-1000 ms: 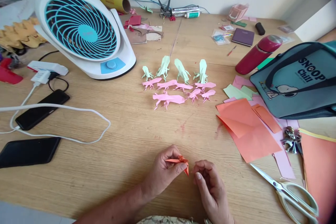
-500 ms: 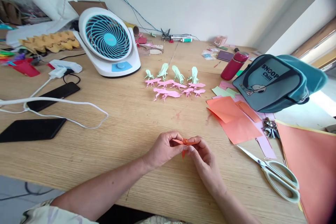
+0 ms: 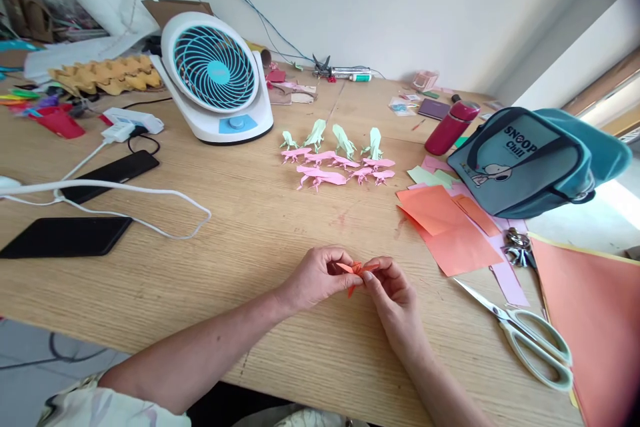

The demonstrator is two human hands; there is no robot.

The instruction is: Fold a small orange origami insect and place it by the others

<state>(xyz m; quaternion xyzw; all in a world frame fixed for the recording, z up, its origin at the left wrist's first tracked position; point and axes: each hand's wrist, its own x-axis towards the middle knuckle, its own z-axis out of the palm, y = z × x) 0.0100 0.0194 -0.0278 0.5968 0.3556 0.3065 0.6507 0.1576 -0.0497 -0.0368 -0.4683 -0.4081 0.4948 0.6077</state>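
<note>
Between my fingertips is a small folded orange paper figure [image 3: 357,269], with narrow points sticking out to both sides and one hanging down. My left hand [image 3: 323,277] pinches its left part between thumb and fingers. On the other side my right hand [image 3: 393,290] pinches its right part, thumb toward me. Both hands hover just over the table near its front edge, and the fingertips hide some of the folds. Beyond them stand several pink paper insects [image 3: 323,177] and a row of green paper insects [image 3: 344,140].
Scissors [image 3: 520,333], orange paper sheets [image 3: 450,227] and a large orange sheet [image 3: 590,327] lie at right, near a teal bag [image 3: 520,160] and red bottle [image 3: 453,128]. At left are a fan [image 3: 215,80], two black phones [image 3: 70,237] and a white cable [image 3: 150,193].
The view has shifted slightly, so most things sit a little further right. Both hands keep their pinch on the orange paper figure, with only small finger movements.
</note>
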